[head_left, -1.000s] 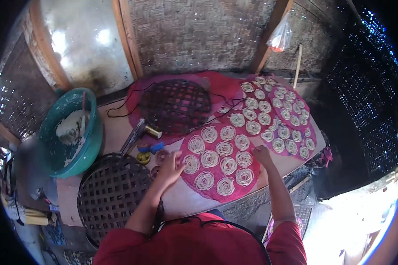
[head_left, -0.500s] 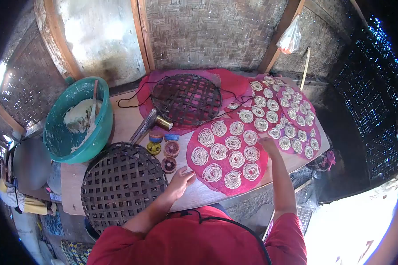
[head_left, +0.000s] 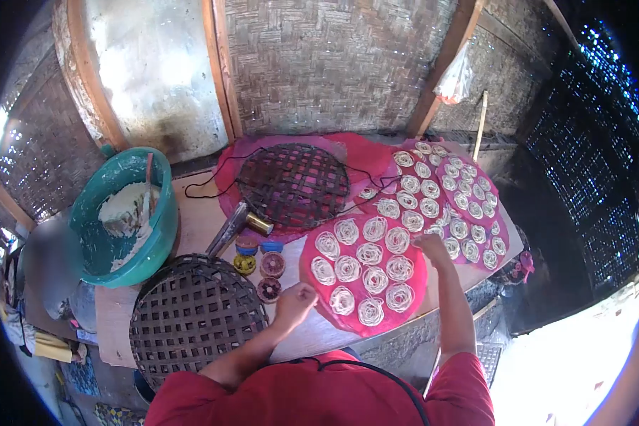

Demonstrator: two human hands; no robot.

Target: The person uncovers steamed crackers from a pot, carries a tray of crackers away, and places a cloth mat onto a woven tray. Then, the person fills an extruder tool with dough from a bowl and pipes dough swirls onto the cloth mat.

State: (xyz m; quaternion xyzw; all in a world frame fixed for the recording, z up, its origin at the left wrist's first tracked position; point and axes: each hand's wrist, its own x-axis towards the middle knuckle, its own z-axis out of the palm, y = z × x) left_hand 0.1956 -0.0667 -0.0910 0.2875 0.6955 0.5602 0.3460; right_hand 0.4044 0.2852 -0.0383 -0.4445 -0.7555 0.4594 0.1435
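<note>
A round pink cloth [head_left: 344, 321] lies at the front of the table, bearing several flat white coils of thin noodle-like strands [head_left: 369, 253]. My left hand [head_left: 296, 305] is closed at the cloth's left edge, fingers curled and pinched on the rim. At the opposite edge, my right hand [head_left: 434, 252] pinches the rim between thumb and fingers. Behind and to the right, more pink cloths [head_left: 451, 206] carry similar coils. Close to my left hand stand several small round moulds [head_left: 272, 265], and a dark woven bamboo tray [head_left: 199, 312] lies left of it.
A green basin [head_left: 165, 234] with white dough [head_left: 124, 209] stands at the left. A metal press with a brass-coloured end [head_left: 260, 224] lies beside a second woven tray [head_left: 291, 177] with black cord. The table [head_left: 113, 319] ends just before my body. A plastic bag [head_left: 453, 82] hangs behind.
My left hand's fingers have gone from spread to curled at the cloth's edge. My right hand stays at the right rim. The view has tilted up slightly.
</note>
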